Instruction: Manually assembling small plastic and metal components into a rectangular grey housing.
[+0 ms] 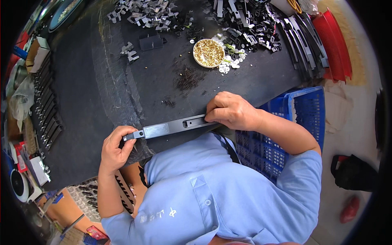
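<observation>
Between my two hands, close to the table's near edge, lies a long narrow dark metal bar (176, 125) with a pale rectangular patch and a slot in it. My left hand (116, 148) pinches its left end, where a small tab with a round hole sticks out. At the other end, the fingers of my right hand (232, 109) are closed on the bar, and they cover its tip. The bar tilts slightly, its right end farther from me. Beyond my right hand, a pile of small dark screws (189, 78) is spread on the black table (81, 98).
A round white bowl of brass-coloured small parts (208, 53) stands past the screws, beside white plastic washers (234, 62). Heaps of metal clips (149, 16) and black brackets (249, 30) lie at the back. Finished-looking bars (300, 43) rest near red baskets (335, 45). A blue crate (261, 151) stands right.
</observation>
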Demonstrator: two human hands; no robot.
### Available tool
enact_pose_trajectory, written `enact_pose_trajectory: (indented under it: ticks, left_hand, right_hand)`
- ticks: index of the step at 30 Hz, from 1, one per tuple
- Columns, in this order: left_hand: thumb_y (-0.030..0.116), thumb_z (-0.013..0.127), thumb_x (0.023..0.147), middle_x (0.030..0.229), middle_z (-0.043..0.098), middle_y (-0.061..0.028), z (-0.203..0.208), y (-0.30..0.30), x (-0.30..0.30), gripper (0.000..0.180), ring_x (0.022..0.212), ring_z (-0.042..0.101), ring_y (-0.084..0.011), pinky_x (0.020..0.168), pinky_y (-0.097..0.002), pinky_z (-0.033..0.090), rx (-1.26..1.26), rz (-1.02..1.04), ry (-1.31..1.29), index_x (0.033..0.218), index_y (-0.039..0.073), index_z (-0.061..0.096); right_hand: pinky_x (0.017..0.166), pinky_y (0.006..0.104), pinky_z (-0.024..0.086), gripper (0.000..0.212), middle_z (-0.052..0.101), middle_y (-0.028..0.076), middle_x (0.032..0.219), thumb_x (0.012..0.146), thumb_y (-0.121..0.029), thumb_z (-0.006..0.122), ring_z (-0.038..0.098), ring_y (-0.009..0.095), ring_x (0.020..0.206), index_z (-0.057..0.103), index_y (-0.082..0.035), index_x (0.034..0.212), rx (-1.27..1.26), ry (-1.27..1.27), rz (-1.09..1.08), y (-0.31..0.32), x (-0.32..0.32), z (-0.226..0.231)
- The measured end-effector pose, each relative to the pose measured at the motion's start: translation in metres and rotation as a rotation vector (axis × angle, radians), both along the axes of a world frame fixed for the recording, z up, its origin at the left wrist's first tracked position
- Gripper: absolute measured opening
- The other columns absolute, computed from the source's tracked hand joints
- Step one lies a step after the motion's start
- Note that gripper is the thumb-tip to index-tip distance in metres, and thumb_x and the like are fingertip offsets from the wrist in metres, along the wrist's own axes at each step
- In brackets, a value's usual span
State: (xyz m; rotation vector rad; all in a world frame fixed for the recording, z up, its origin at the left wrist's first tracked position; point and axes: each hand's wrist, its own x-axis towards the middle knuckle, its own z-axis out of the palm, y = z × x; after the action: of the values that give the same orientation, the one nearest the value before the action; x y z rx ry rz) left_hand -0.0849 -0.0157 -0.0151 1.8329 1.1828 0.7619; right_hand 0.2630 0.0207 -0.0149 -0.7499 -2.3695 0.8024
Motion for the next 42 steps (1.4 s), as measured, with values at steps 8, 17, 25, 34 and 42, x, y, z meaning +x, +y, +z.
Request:
enact_pose_trajectory:
  ticks: [8, 17, 25, 34, 42]
  left_hand:
    - [0.004, 0.063, 0.079, 0.090, 0.064, -0.0090, -0.009, 0.001, -0.003, 0.018, 0.081, 0.063, -0.0202, 0.072, -0.0291, 0.048, -0.050, 0.032, -0.058, 0.097, 0.002, 0.059]
    - [0.005, 0.065, 0.079, 0.088, 0.064, -0.0086, -0.013, -0.002, -0.006, 0.020, 0.080, 0.063, -0.0203, 0.071, -0.0289, 0.047, -0.031, 0.039, -0.066, 0.097, 0.003, 0.059]
    - [0.005, 0.065, 0.078, 0.087, 0.064, -0.0085, -0.014, 0.001, -0.006, 0.019, 0.077, 0.063, -0.0205, 0.068, -0.0284, 0.047, -0.024, 0.029, -0.054, 0.096, 0.002, 0.059]
    - [0.007, 0.065, 0.080, 0.085, 0.064, -0.0072, -0.013, 0.001, -0.005, 0.017, 0.075, 0.061, -0.0159, 0.066, -0.0259, 0.046, -0.089, 0.081, -0.070, 0.095, 0.001, 0.060]
    - [0.009, 0.064, 0.083, 0.086, 0.063, -0.0069, -0.012, -0.004, -0.004, 0.016, 0.075, 0.060, -0.0155, 0.067, -0.0261, 0.046, -0.060, 0.118, -0.040, 0.096, 0.001, 0.059]
  right_hand:
    - [0.069, 0.0300, 0.040, 0.011, 0.056, -0.001, 0.084, 0.067, -0.011, 0.068, 0.054, 0.017, 0.076, 0.065, -0.012, 0.078, 0.091, -0.001, 0.060, 0.011, -0.022, 0.010]
    - [0.074, 0.0334, 0.040, 0.015, 0.056, 0.001, 0.086, 0.069, -0.016, 0.061, 0.053, 0.018, 0.080, 0.065, -0.010, 0.082, 0.192, -0.308, 0.342, 0.030, -0.037, 0.029]
    - [0.075, 0.0324, 0.040, 0.018, 0.055, 0.001, 0.087, 0.069, -0.017, 0.060, 0.053, 0.018, 0.079, 0.064, -0.009, 0.085, 0.326, -0.104, 0.237, 0.021, -0.036, 0.009]
    - [0.076, 0.0318, 0.040, 0.017, 0.057, 0.002, 0.092, 0.072, -0.018, 0.058, 0.055, 0.018, 0.088, 0.065, -0.009, 0.085, 0.306, -0.319, 0.268, 0.022, -0.040, 0.018]
    - [0.078, 0.0332, 0.040, 0.021, 0.058, 0.004, 0.100, 0.073, -0.013, 0.057, 0.053, 0.019, 0.095, 0.069, -0.014, 0.091, 0.193, -0.231, 0.188, 0.014, -0.021, 0.009]
